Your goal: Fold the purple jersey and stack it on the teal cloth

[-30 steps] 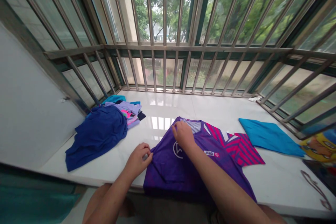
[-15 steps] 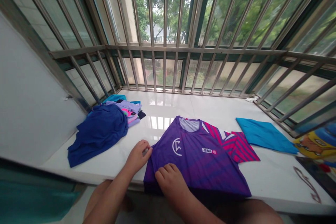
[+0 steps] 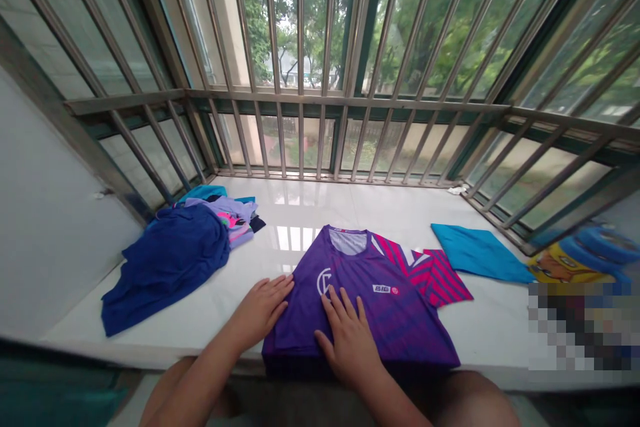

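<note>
A purple T-shirt (image 3: 395,320) with a white logo and a pink-striped sleeve lies face up on the white window ledge, collar toward the window. Its left side is folded in, and the lower part hangs over the front edge. My left hand (image 3: 263,310) rests at the shirt's left edge, fingers stretched out, fingertips touching the cloth. Flat on the shirt front lies my right hand (image 3: 347,333), fingers spread, partly covering the round white logo. Neither hand grips anything.
A loose pile of clothes with a dark blue garment (image 3: 170,260) on top sits at the left. A folded bright blue cloth (image 3: 483,252) lies at the right, beside a yellow and blue container (image 3: 580,260). Metal window bars (image 3: 300,133) stand behind the white ledge (image 3: 310,203).
Both hands have gone from curled fingers at the shirt's left side to flat, outstretched fingers. My right hand has moved onto the logo. The view has shifted slightly right.
</note>
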`<action>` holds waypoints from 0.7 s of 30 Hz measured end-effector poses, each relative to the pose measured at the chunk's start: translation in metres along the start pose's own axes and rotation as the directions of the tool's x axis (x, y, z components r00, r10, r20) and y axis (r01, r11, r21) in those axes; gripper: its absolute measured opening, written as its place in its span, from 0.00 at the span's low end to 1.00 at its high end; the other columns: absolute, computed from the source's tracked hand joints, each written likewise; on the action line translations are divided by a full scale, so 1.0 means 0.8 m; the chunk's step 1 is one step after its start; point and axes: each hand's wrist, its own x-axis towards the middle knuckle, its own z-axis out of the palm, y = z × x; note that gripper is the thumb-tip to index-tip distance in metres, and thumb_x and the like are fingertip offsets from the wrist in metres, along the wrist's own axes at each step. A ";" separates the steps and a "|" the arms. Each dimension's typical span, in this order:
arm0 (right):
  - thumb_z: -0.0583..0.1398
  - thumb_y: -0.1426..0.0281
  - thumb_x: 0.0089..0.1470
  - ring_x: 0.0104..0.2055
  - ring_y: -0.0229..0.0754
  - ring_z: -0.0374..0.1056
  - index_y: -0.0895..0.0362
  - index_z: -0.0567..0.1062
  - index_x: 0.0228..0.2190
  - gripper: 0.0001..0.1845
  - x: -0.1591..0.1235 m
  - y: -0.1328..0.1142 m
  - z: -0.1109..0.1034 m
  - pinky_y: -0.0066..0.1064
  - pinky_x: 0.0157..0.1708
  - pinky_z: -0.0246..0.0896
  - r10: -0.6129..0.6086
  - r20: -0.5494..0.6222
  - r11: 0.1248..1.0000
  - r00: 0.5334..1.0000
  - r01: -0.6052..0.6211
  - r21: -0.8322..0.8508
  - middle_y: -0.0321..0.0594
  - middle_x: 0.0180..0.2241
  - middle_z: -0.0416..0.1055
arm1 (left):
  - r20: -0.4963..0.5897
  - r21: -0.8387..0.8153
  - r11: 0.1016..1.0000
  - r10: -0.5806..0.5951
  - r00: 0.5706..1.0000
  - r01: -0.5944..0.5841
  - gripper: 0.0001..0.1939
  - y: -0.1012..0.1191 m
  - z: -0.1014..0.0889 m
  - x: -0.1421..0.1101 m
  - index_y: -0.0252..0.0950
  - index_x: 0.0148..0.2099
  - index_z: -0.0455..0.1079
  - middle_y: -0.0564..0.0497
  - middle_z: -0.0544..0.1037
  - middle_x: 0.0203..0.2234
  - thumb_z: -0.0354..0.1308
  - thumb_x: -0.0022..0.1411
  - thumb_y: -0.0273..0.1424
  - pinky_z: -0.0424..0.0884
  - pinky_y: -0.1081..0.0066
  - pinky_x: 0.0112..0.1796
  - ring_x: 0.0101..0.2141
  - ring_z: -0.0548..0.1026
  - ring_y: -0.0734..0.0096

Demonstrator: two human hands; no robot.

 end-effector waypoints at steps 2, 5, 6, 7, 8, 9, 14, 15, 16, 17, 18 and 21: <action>0.55 0.51 0.72 0.81 0.61 0.42 0.44 0.56 0.76 0.38 0.003 0.000 0.002 0.67 0.76 0.34 0.009 0.004 0.999 1.000 -0.010 0.037 0.36 0.79 0.45 | 0.047 0.034 0.999 -0.019 0.999 0.017 0.28 -0.012 -0.002 0.001 0.52 0.77 0.61 0.51 0.67 0.73 0.52 0.79 0.35 0.63 0.48 0.70 0.70 0.68 0.60; 0.54 0.50 0.72 0.81 0.60 0.39 0.43 0.56 0.77 0.38 0.020 -0.014 0.002 0.68 0.76 0.31 0.006 0.004 0.996 1.000 -0.006 0.089 0.36 0.79 0.45 | 0.104 0.055 0.998 -0.043 0.994 0.038 0.27 -0.039 -0.014 -0.002 0.56 0.77 0.60 0.53 0.67 0.73 0.51 0.80 0.38 0.55 0.43 0.73 0.72 0.66 0.59; 0.54 0.50 0.72 0.81 0.60 0.39 0.44 0.56 0.76 0.38 0.028 -0.022 0.002 0.68 0.76 0.30 0.000 0.007 0.995 1.000 0.000 0.105 0.36 0.79 0.46 | 0.119 0.057 0.997 -0.056 0.991 0.049 0.27 -0.050 -0.020 -0.004 0.56 0.77 0.60 0.53 0.67 0.73 0.50 0.80 0.39 0.54 0.42 0.73 0.72 0.66 0.59; 0.54 0.49 0.72 0.81 0.60 0.39 0.44 0.57 0.76 0.38 0.037 -0.030 0.002 0.68 0.76 0.30 -0.005 0.009 0.993 1.000 0.004 0.119 0.38 0.79 0.46 | 0.130 0.059 0.996 -0.072 0.989 0.065 0.27 -0.060 -0.026 -0.007 0.56 0.77 0.60 0.53 0.67 0.73 0.50 0.80 0.39 0.53 0.42 0.73 0.72 0.66 0.59; 0.55 0.49 0.72 0.81 0.61 0.39 0.45 0.58 0.76 0.38 0.047 -0.038 0.002 0.69 0.76 0.29 -0.007 0.012 0.991 1.000 0.006 0.133 0.39 0.79 0.46 | 0.137 0.062 0.995 -0.092 0.986 0.084 0.27 -0.070 -0.031 -0.010 0.56 0.77 0.61 0.53 0.67 0.73 0.49 0.80 0.39 0.54 0.41 0.73 0.72 0.66 0.58; 0.55 0.48 0.71 0.81 0.61 0.40 0.46 0.59 0.76 0.39 0.056 -0.047 0.002 0.70 0.76 0.29 -0.010 0.016 0.989 1.000 0.007 0.146 0.40 0.79 0.47 | 0.140 0.067 0.992 -0.115 0.983 0.106 0.27 -0.078 -0.037 -0.012 0.55 0.76 0.62 0.52 0.67 0.73 0.49 0.80 0.39 0.55 0.41 0.72 0.72 0.67 0.57; 0.55 0.52 0.73 0.78 0.59 0.50 0.45 0.65 0.72 0.31 0.080 -0.056 -0.014 0.65 0.75 0.42 -0.067 -0.023 0.971 0.997 0.070 0.227 0.42 0.76 0.58 | 0.017 0.093 0.967 -0.238 0.971 0.235 0.21 -0.085 -0.052 -0.004 0.52 0.65 0.77 0.49 0.75 0.68 0.53 0.76 0.43 0.61 0.36 0.69 0.67 0.72 0.48; 0.54 0.56 0.74 0.76 0.56 0.55 0.46 0.68 0.70 0.28 0.081 -0.044 -0.023 0.60 0.74 0.47 -0.058 -0.062 0.970 0.996 0.071 0.232 0.42 0.73 0.63 | -0.048 0.079 0.965 -0.247 0.968 0.250 0.20 -0.076 -0.052 0.006 0.51 0.63 0.79 0.48 0.76 0.67 0.53 0.76 0.44 0.61 0.36 0.68 0.67 0.73 0.47; 0.53 0.60 0.75 0.73 0.53 0.60 0.47 0.71 0.67 0.24 0.080 -0.025 -0.034 0.54 0.73 0.51 -0.027 -0.109 0.973 0.994 0.052 0.225 0.43 0.70 0.68 | -0.111 0.056 0.967 -0.242 0.964 0.249 0.20 -0.062 -0.049 0.020 0.50 0.61 0.80 0.47 0.77 0.66 0.53 0.76 0.44 0.61 0.36 0.68 0.66 0.73 0.47; 0.52 0.64 0.75 0.69 0.51 0.65 0.50 0.75 0.63 0.22 0.078 -0.001 -0.046 0.48 0.71 0.55 0.025 -0.154 0.979 0.988 0.007 0.203 0.45 0.66 0.72 | -0.162 0.025 0.974 -0.220 0.962 0.227 0.19 -0.045 -0.044 0.039 0.49 0.60 0.80 0.46 0.78 0.66 0.52 0.77 0.43 0.62 0.38 0.69 0.66 0.74 0.49; 0.50 0.67 0.74 0.65 0.50 0.69 0.53 0.78 0.58 0.21 0.075 0.028 -0.060 0.44 0.68 0.58 0.100 -0.196 0.983 0.975 -0.067 0.168 0.48 0.62 0.76 | -0.191 -0.008 0.982 -0.185 0.964 0.187 0.19 -0.024 -0.038 0.061 0.47 0.60 0.80 0.45 0.79 0.64 0.51 0.77 0.40 0.62 0.40 0.69 0.65 0.75 0.51; 0.48 0.70 0.73 0.56 0.54 0.73 0.60 0.80 0.51 0.21 0.059 0.127 -0.099 0.43 0.60 0.65 0.432 -0.263 0.895 0.863 -0.446 0.004 0.57 0.51 0.78 | -0.151 -0.074 0.996 -0.052 0.987 0.041 0.19 0.040 -0.011 0.146 0.42 0.60 0.80 0.43 0.83 0.59 0.52 0.76 0.33 0.68 0.49 0.66 0.61 0.78 0.55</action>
